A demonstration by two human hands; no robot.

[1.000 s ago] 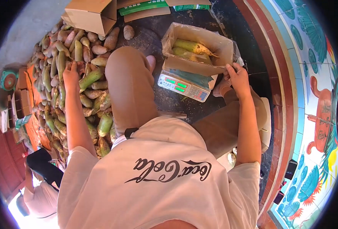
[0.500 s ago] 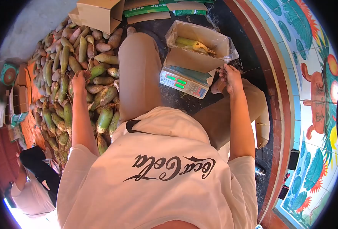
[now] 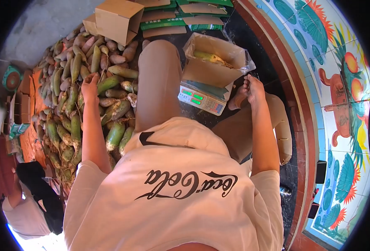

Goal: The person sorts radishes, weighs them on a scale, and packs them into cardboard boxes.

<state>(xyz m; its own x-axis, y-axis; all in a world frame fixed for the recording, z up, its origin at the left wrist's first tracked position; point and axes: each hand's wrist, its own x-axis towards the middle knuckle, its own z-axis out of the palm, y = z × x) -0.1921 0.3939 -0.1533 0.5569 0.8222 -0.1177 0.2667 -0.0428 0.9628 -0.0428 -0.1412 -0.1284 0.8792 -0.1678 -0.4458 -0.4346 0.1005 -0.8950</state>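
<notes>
My left hand (image 3: 90, 85) is over the left part of a pile of long green radishes (image 3: 116, 109), beside a green radish (image 3: 108, 84). Its fingers are loosely bent, and no radish shows in its grasp. My right hand (image 3: 256, 88) is by the near right corner of an open cardboard box (image 3: 208, 73), its fingers curled together. Whatever they may pinch is too small to make out. The box has a clear plastic liner (image 3: 248, 65) and holds a yellow-green radish (image 3: 210, 57). It sits on a digital scale (image 3: 202, 101) with lit green displays.
An open cardboard box (image 3: 116, 19) stands behind the pile, with flattened green cartons (image 3: 164, 23) beside it. My bent knees flank the scale. A painted tile wall (image 3: 344, 100) curves along the right. At lower left is another person (image 3: 30, 209).
The view has shifted slightly, moving the pile and boxes a little to the right in the picture. My left hand has turned slightly; my right hand stays near the box corner.
</notes>
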